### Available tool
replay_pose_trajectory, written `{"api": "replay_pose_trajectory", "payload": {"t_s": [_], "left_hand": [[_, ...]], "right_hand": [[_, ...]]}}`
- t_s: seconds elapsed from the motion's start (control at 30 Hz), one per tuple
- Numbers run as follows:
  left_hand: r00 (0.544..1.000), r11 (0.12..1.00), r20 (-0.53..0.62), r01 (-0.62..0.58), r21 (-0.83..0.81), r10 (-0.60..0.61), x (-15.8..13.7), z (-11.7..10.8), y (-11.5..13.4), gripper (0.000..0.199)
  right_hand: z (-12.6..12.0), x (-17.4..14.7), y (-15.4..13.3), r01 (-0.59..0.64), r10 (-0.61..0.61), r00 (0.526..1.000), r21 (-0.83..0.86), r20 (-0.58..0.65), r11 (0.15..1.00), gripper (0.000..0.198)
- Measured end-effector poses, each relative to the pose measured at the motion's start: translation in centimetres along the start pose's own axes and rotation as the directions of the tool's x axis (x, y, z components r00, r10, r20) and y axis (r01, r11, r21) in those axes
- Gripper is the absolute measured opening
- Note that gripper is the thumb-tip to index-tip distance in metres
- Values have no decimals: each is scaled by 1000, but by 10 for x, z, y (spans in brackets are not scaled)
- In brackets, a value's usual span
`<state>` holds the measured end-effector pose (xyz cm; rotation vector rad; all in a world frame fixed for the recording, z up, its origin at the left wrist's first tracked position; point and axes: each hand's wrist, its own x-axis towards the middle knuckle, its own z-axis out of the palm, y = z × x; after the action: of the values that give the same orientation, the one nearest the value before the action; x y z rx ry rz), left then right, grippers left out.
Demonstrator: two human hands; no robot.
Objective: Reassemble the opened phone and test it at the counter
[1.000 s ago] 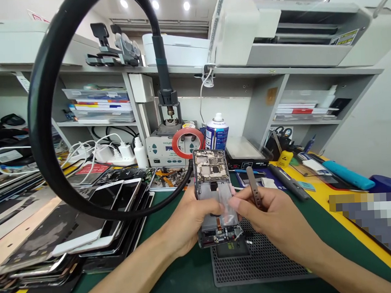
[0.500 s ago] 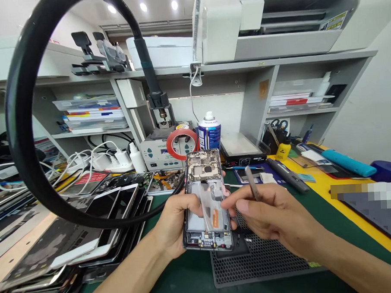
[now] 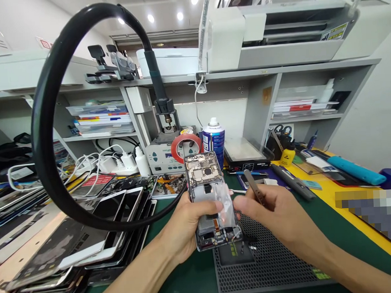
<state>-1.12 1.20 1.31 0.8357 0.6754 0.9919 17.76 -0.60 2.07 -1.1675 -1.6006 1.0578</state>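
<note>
Lengthwise, the opened phone [image 3: 201, 192] is pointed away, slightly left, its far-end circuit board [image 3: 201, 170] bared; it is gripped by the left hand [image 3: 186, 221], tweezers [image 3: 254, 187] by the right hand [image 3: 277, 208].

Brightly lit, glaring ceiling lights [image 3: 180, 16], stretched edges, pixelated patch [image 3: 373, 214] at right
</note>
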Motion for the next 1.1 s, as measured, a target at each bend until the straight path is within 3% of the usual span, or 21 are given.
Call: {"api": "replay_pose_trajectory", "payload": {"t_s": [0.1, 0.2, 0.47, 0.73, 0.83, 0.93, 1.03, 1.1], "left_hand": [[995, 998, -83, -49, 30, 51, 0, 1, 0, 26], [993, 996, -96, -70, 55, 75, -2, 2, 0, 25], [991, 997, -114, -56, 61, 63, -5, 9, -3, 27], [993, 991, -60, -99, 91, 105, -9, 9, -5, 34], [994, 994, 30, -106, -1, 106, -9, 4, -4, 31], [988, 985, 25, -150, -89, 153, -7, 2, -2, 32], [954, 958, -81, -288, 9, 288, -5, 3, 0, 40], [853, 864, -193, -436, 251, 486, -5, 4, 0, 45]], "right_hand": [[4, 1, 0, -45, 46, 999, -210, -2, 977, 40], [7, 2, -1, -72, 87, 995, -273, 44, 959, 38], [9, 7, 3, -95, 98, 974, -26, 207, 995, 33], [14, 3, 10, -149, 133, 974, 73, 184, 986, 31], [17, 0, 11, -176, 157, 973, 107, 167, 979, 29], [19, -1, 10, -125, 114, 985, 86, 126, 988, 33], [20, 1, 10, -85, 83, 994, 33, 74, 996, 39], [20, 1, 10, -85, 84, 995, 7, 47, 996, 39]]}}
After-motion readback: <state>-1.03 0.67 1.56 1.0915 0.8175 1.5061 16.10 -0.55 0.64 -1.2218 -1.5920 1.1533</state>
